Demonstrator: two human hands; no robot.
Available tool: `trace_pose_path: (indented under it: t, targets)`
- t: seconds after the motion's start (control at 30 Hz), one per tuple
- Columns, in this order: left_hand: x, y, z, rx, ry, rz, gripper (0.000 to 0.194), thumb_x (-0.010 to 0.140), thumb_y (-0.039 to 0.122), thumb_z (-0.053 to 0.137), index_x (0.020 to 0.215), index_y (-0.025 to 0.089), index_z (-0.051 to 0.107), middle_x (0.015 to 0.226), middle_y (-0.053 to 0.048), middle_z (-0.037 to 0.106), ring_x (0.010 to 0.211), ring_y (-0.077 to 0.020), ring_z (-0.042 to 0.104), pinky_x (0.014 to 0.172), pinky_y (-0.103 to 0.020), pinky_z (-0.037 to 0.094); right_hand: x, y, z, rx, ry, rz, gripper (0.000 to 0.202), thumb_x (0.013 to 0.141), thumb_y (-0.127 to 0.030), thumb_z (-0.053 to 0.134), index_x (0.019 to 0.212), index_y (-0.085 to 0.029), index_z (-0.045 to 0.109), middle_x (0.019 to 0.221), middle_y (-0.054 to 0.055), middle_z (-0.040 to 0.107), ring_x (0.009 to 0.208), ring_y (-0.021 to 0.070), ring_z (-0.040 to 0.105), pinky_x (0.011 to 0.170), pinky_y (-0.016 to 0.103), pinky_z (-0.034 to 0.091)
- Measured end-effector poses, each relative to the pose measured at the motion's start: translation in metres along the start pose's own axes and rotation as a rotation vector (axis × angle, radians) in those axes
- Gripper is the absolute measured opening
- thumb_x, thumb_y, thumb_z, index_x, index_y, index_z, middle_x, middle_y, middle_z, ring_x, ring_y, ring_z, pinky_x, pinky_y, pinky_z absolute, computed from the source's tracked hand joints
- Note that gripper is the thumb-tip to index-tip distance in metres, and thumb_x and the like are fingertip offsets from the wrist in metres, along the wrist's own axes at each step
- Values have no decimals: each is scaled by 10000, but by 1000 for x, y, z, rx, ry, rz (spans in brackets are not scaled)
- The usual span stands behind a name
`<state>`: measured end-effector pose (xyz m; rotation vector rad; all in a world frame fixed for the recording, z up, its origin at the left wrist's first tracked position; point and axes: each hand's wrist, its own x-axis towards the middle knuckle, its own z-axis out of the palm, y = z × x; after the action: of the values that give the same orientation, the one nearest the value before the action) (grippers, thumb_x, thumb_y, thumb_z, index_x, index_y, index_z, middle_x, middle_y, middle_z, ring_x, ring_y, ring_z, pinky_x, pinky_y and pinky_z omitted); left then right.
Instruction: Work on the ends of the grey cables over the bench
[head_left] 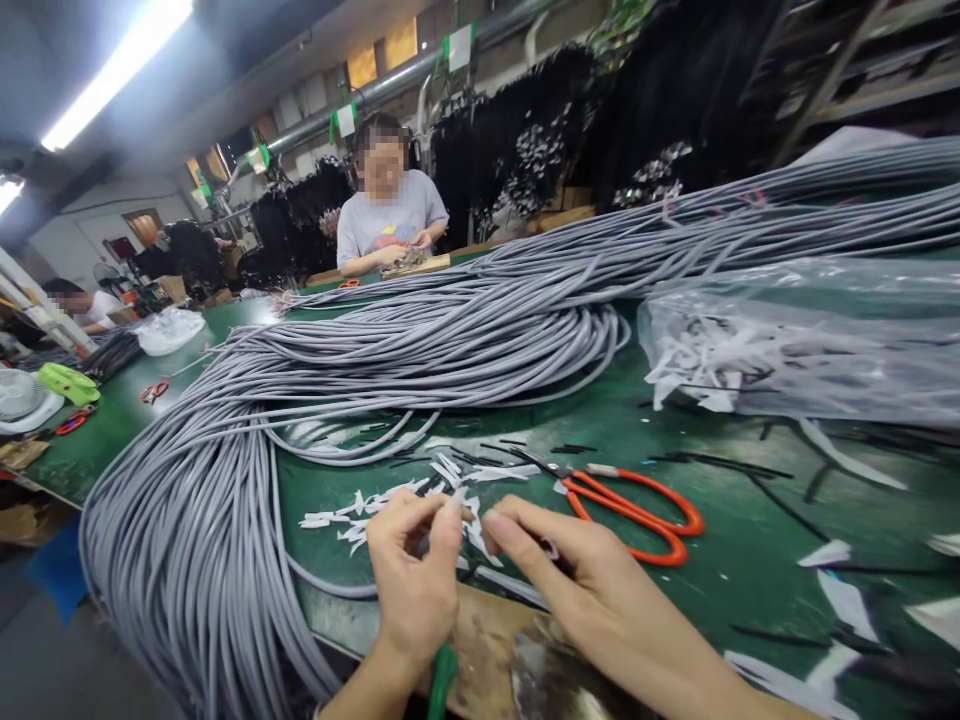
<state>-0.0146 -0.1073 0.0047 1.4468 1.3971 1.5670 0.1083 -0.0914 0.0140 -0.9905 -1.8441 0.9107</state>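
Left hand point(415, 570) at lower centre, fingertips pinched on the end of one grey cable point(330, 580); right hand point(559, 575) just beside it, fingers closed on a small dark piece, hard to make out. Orange scissors point(634, 510) right of the hands, blades pointing left: likely to nick a knuckle. White scraps point(397, 495) above, easily scattered. Huge cable bundle point(225, 480) overhanging the table edge at left, liable to slide.

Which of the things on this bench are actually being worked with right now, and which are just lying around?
In use:
- left hand and right hand, fingertips pinching a small white paper strip
- grey cable end running toward the hands

Lying about:
- orange scissors
- scattered white scraps
- grey cable bundle
- plastic bag of scraps
- red scissors
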Motion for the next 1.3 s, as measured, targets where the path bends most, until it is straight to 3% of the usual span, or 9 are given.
trace_pose_path:
  t: [0.13, 0.3, 0.5, 0.73, 0.83, 0.93, 1.03, 1.17, 1.3]
  targets:
    - [-1, 0, 0, -35, 28, -16, 301, 810, 325, 569, 590, 149, 677, 565, 0, 476, 562, -131, 433, 535, -236, 335, -3, 0, 0, -92, -80, -26, 402, 890, -389, 326, 535, -207, 374, 471, -43, 336, 428, 104, 324, 419, 236, 271]
    - [-1, -2, -3, -63, -7, -20, 311, 828, 360, 544, 690, 142, 717, 611, -25, 551, 554, -131, 451, 522, -235, 352, -6, 0, 1, -124, -51, -69, 395, 886, -344, 326, 519, -204, 364, 466, -49, 316, 414, 93, 305, 410, 228, 262]
    - [-3, -1, -1, 28, -68, 76, 343, 864, 317, 490, 697, 135, 728, 578, -42, 583, 562, -145, 491, 540, -240, 382, -8, 4, 7, -113, 96, -125, 380, 898, -332, 363, 550, -203, 445, 449, -55, 385, 384, 86, 359, 389, 204, 294]
    - [-14, -5, 4, 156, -157, 74, 306, 842, 340, 529, 757, 135, 740, 555, -48, 597, 510, -138, 486, 492, -242, 346, -5, 16, -9, -89, 333, 8, 342, 919, -398, 365, 686, -209, 527, 448, -68, 337, 355, 102, 341, 342, 211, 293]
    - [-8, -6, 2, -4, -190, -68, 428, 815, 480, 535, 668, 114, 702, 520, -32, 551, 477, -121, 454, 469, -233, 344, -2, 13, -16, -180, 269, -145, 242, 908, -358, 416, 859, -208, 600, 579, -13, 532, 435, 117, 466, 406, 213, 388]
    - [-1, -6, -3, -105, -317, -134, 565, 800, 589, 484, 505, 123, 604, 432, 10, 429, 427, -95, 368, 439, -226, 298, -1, 10, -20, -338, 180, -398, 178, 889, -266, 464, 871, -220, 635, 683, 22, 609, 533, 127, 550, 493, 216, 435]
    - [3, -5, -11, -47, -398, -112, 495, 843, 489, 476, 576, 112, 653, 482, -11, 479, 469, -109, 414, 460, -226, 315, 0, 13, -21, -474, 162, -505, 233, 891, -184, 427, 788, -209, 635, 628, 12, 585, 498, 116, 542, 483, 213, 401]
    - [0, 0, -19, 222, -444, 50, 214, 799, 223, 556, 810, 119, 742, 672, -79, 637, 599, -162, 546, 557, -252, 403, -1, 18, -20, -567, 95, -413, 254, 850, -158, 411, 650, -196, 563, 603, 16, 572, 498, 129, 535, 473, 228, 362]
    - [-3, -1, -21, 341, -538, 161, 249, 787, 97, 531, 889, 165, 748, 768, -88, 689, 701, -183, 607, 665, -267, 462, -1, 17, -18, -525, -68, -215, 221, 750, -112, 414, 549, -202, 425, 519, -6, 502, 462, 125, 471, 455, 227, 311]
